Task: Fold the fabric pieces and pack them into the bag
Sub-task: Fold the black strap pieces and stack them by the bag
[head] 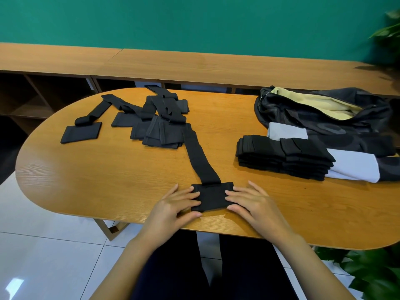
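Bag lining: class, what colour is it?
Pale yellow; the bag lining shows best in the head view.

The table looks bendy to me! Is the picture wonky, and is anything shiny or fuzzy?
Head view: the wide lens bows the table and the long shelf behind; soft glare lies on the table's left end and the floor tiles; the top-right plant is blurry; the black strip looks sharp.

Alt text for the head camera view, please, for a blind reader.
A person's left hand and right hand press the folded end of a long black fabric strip on a wooden table. Far left lie loose black pieces; right, a stack of folded pieces sits beside an open dark bag.
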`<state>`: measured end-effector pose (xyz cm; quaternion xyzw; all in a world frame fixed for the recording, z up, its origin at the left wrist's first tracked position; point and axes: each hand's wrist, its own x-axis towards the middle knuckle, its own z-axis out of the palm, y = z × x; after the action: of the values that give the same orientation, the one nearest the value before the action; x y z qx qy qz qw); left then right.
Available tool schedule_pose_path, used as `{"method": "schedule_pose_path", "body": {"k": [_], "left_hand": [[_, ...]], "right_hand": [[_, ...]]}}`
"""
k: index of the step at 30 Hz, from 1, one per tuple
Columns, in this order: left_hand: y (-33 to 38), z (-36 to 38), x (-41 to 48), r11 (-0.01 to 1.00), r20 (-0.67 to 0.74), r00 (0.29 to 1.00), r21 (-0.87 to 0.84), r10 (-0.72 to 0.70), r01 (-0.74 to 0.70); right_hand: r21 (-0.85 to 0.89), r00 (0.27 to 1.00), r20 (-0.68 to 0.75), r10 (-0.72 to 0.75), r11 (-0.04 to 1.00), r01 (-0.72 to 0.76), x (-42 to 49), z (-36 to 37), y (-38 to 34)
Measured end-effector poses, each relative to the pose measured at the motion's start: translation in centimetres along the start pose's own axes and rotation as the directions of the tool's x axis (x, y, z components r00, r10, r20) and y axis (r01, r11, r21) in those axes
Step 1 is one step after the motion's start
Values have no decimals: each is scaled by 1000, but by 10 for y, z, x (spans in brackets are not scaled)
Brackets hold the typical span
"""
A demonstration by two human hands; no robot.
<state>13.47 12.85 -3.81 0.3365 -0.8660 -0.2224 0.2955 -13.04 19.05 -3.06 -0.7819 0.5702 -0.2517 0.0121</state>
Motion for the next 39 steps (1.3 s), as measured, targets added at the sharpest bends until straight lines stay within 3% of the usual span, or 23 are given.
{"method": "schedule_pose_path", "body": {"k": [8,13,17,20,25,30,39], "left_hand": [[5,-4,-1,999,-106,994,41,-9,14],[8,-8,-4,1000,-166,986,-17,9,-12],[5,-7,-7,998,-130,991,-62,13,-21],[6,-8,-7,998,-197,980,-55,2,-13],[15,-14,1,987,-303,943,-122,-135,102],[15,-14,6,926,-327,875,-245,-358,287],[0,-15,19,878,-319,820,-107,-475,467]], "right_hand": [[16,998,26,-65,998,64,-3,-2,4],[42,996,-66,-61,997,64,1,-2,-1],[140,997,-77,-19,990,29,4,-5,-7],[204,993,-116,5,979,19,9,-5,-12],[347,977,-83,197,925,-157,26,-5,-23],[360,954,-59,294,898,-254,53,5,-30],[214,937,45,346,913,-347,76,23,-28]]}}
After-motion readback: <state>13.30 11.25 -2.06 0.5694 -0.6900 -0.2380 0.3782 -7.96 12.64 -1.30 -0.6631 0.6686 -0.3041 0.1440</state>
